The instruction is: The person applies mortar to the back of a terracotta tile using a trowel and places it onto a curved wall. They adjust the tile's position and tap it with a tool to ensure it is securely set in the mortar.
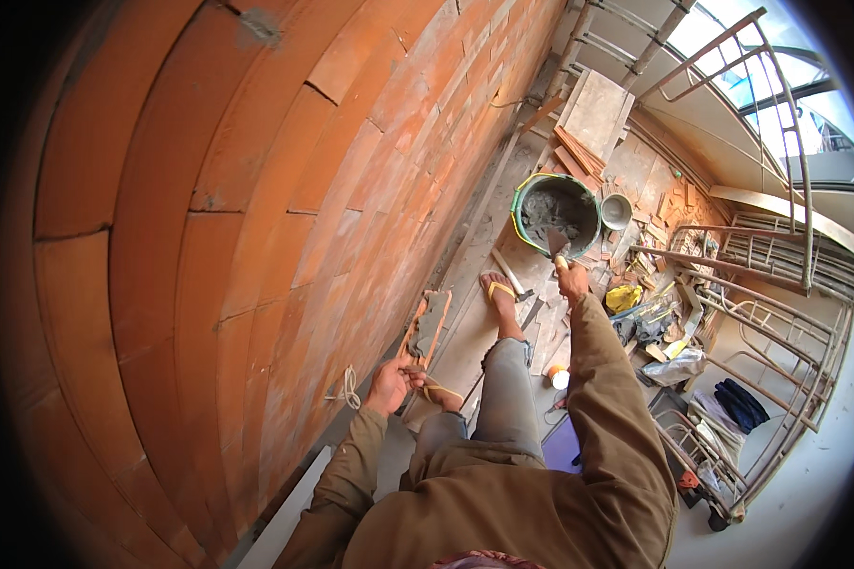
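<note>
My right hand (572,281) is closed around the pale handle of a pointing trowel (559,244). The trowel's blade reaches over the near rim of a dark bucket (516,220) with a green-and-yellow edge. Wet grey mortar (548,211) lies inside the bucket. Low beside the wall, my left hand (390,385) grips the near end of a thin orange brick (414,332). A layer of grey mortar (433,321) covers most of the brick's upper face. The fingertips partly hide that near end.
An orange brick wall (285,237) rises along my left. A small metal bowl (617,211) stands beside the bucket; a hammer (509,272) lies near my sandalled foot. Rubble and a yellow bag (623,298) cover the floor at right, before metal scaffold frames (778,351). A string loop (350,387) hangs by the wall.
</note>
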`<state>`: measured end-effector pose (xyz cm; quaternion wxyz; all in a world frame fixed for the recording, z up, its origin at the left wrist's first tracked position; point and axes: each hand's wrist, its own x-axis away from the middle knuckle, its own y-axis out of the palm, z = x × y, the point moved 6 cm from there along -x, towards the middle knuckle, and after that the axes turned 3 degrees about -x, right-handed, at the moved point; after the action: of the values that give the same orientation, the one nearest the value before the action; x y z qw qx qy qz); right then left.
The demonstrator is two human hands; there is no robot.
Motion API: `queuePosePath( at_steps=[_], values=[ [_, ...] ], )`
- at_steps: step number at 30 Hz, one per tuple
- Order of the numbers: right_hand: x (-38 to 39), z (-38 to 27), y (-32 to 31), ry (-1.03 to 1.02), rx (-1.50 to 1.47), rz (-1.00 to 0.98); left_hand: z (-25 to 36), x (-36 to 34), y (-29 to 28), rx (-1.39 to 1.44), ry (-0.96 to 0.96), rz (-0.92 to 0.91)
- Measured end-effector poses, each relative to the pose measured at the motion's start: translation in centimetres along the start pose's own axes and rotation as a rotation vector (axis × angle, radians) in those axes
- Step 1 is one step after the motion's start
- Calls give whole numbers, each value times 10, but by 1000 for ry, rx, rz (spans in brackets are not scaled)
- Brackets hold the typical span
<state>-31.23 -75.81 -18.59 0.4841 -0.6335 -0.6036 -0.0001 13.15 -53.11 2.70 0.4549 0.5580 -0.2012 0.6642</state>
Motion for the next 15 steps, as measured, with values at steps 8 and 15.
queuePosePath(
  at_steps=[8,15],
  values=[
    [-70,-41,17,176,130,33,-34,9,-3,-81,-53,30],
    [-76,-68,41,-140,317,-37,-48,9,6,-167,-63,42]
  ],
)
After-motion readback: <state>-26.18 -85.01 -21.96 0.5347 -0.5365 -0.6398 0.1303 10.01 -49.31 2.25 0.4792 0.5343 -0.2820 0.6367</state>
